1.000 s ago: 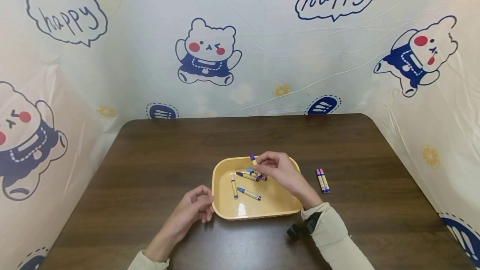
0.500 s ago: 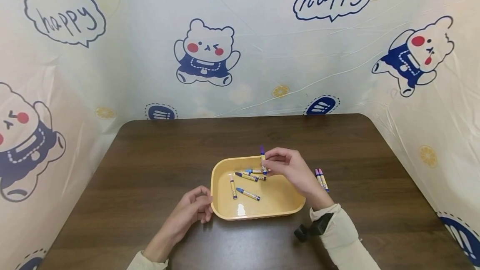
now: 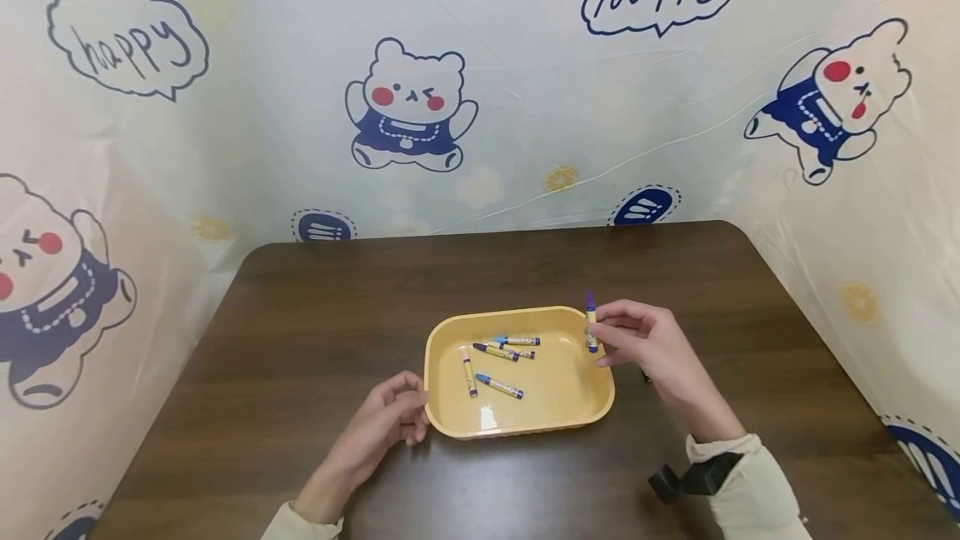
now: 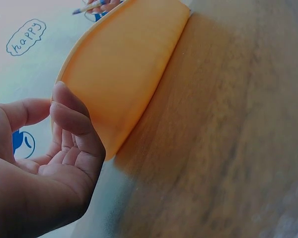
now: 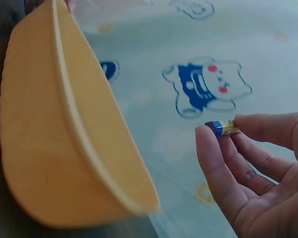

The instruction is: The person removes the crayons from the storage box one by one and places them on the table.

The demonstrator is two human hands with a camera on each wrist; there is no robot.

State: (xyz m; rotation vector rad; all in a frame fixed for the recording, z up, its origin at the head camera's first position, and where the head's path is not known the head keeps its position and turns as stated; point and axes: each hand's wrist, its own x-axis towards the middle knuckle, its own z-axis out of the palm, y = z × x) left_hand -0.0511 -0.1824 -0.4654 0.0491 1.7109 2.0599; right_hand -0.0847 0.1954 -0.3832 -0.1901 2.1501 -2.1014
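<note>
My right hand point(image 3: 660, 348) pinches a purple crayon point(image 3: 591, 325) between thumb and fingers, above the right rim of the yellow tray point(image 3: 555, 415). The crayon stands nearly upright, purple tip up; in the right wrist view the crayon's end point(image 5: 221, 127) shows between the fingertips. At the tray's left edge, my left hand point(image 3: 382, 415) holds the rim with thumb and index finger, as the left wrist view of that hand point(image 4: 59, 148) shows. Inside the tray lie several crayons: a blue one point(image 3: 499, 387), a pale pink one point(image 3: 469, 375), and a dark-tipped one point(image 3: 497, 352) crossing others.
A brown wooden table point(image 3: 337, 298) bears the tray. Behind it hangs a pale printed cloth point(image 3: 517, 90). A black device point(image 3: 697, 477) is strapped to my right wrist. The right hand largely covers the spot where two pink-tipped crayons lay.
My right hand has lifted the purple crayon from the pile and carried it rightward to the tray's right rim. The left hand stays at the tray's left edge.
</note>
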